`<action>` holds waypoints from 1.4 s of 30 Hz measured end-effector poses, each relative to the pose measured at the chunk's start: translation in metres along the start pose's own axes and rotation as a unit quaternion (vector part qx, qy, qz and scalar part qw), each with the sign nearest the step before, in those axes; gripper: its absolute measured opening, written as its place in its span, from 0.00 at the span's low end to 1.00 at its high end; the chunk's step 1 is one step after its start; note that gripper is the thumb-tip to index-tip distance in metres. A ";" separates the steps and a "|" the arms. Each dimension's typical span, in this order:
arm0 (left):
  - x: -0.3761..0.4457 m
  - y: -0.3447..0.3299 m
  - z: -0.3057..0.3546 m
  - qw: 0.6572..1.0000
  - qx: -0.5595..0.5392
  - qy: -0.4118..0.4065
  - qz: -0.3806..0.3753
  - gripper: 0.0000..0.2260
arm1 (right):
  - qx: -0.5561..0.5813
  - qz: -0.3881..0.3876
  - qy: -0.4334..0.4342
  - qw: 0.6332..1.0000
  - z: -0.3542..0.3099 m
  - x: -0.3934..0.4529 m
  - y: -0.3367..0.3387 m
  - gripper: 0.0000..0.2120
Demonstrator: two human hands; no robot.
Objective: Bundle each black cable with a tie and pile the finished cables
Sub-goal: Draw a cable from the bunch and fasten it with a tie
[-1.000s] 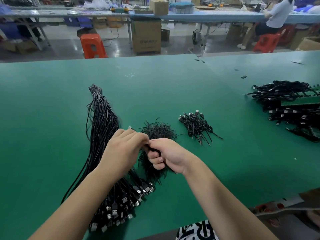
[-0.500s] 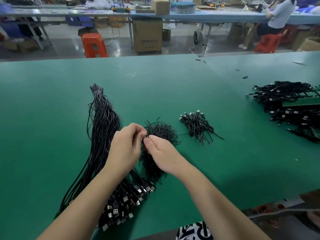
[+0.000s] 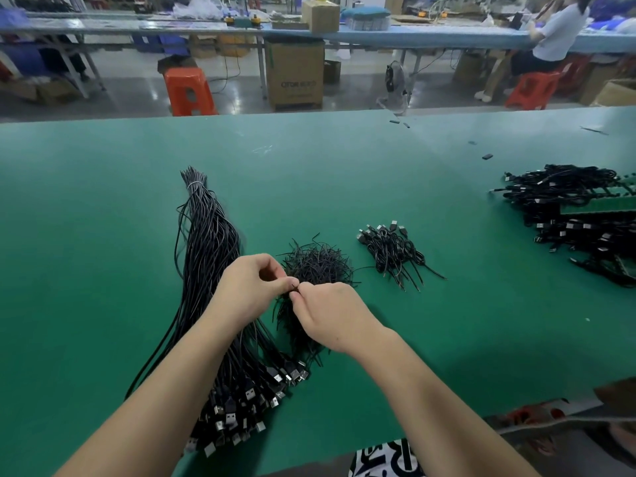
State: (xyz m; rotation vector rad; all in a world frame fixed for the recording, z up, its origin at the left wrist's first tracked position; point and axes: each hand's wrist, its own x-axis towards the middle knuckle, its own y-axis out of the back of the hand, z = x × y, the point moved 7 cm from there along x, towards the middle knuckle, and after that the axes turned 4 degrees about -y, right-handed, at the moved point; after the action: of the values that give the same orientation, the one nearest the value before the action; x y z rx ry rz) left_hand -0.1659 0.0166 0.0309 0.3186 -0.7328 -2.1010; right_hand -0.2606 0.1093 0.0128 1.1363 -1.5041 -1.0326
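A thin black tie (image 3: 293, 287) is pinched between the fingertips of the left hand (image 3: 248, 291) and the right hand (image 3: 331, 313), the two hands meeting tip to tip. Just beyond the knuckles, the loose heap of ties (image 3: 318, 266) is seen; part of it is hidden under the right hand. Beneath the left wrist, the long bundle of black USB cables (image 3: 210, 256) is laid out, plugs toward the near table edge. Off to the right of the right hand, a small pile of finished cables (image 3: 392, 251) is set apart. Farther right, a larger cable pile (image 3: 578, 215) is crowded against the frame edge. Wide green table (image 3: 86, 235) is left open outside the left hand.
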 end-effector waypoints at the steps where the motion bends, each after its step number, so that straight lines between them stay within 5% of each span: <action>1: 0.000 0.001 0.001 1.000 0.004 0.004 0.002 0.10 | -0.003 0.003 -0.002 1.000 0.000 0.000 0.000 0.18; 5: -0.002 0.001 0.010 0.999 0.029 -0.003 -0.018 0.17 | -0.018 0.020 -0.013 1.000 0.002 0.003 0.002 0.15; 11: -0.005 -0.003 0.019 0.990 0.099 -0.035 -0.094 0.06 | -0.085 0.040 0.007 0.996 -0.002 0.002 0.005 0.12; 16: -0.001 -0.007 0.019 0.984 0.147 -0.041 -0.095 0.06 | -0.122 0.074 0.024 0.990 -0.007 0.000 0.016 0.19; 29: -0.001 -0.012 0.006 0.987 0.124 -0.022 -0.100 0.07 | -0.104 -0.004 0.026 0.994 0.002 -0.002 -0.008 0.13; 34: -0.005 -0.016 0.028 0.937 0.323 -0.119 -0.053 0.05 | -0.132 -0.009 -0.007 0.991 0.006 0.001 -0.010 0.12; 38: -0.004 -0.014 0.030 0.926 0.355 -0.130 -0.024 0.05 | 0.022 -0.062 -0.081 0.994 0.020 0.007 -0.006 0.15; 39: -0.003 -0.010 0.027 0.930 0.346 -0.120 -0.017 0.05 | 0.167 -0.110 -0.120 0.972 0.027 0.007 -0.008 0.16; 40: -0.002 -0.004 0.022 0.938 0.331 -0.106 -0.008 0.05 | 0.347 -0.152 -0.160 0.911 0.031 0.004 -0.008 0.20; 42: 0.000 0.011 0.009 0.963 0.263 -0.063 0.011 0.04 | 0.605 -0.177 -0.208 0.748 0.041 -0.003 -0.004 0.28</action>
State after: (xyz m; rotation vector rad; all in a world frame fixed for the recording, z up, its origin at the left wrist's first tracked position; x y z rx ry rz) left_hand -0.1630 0.0154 0.0446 0.4610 -1.3656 -1.8888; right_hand -0.2997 0.1143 0.0008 2.2507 -2.5098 -0.4270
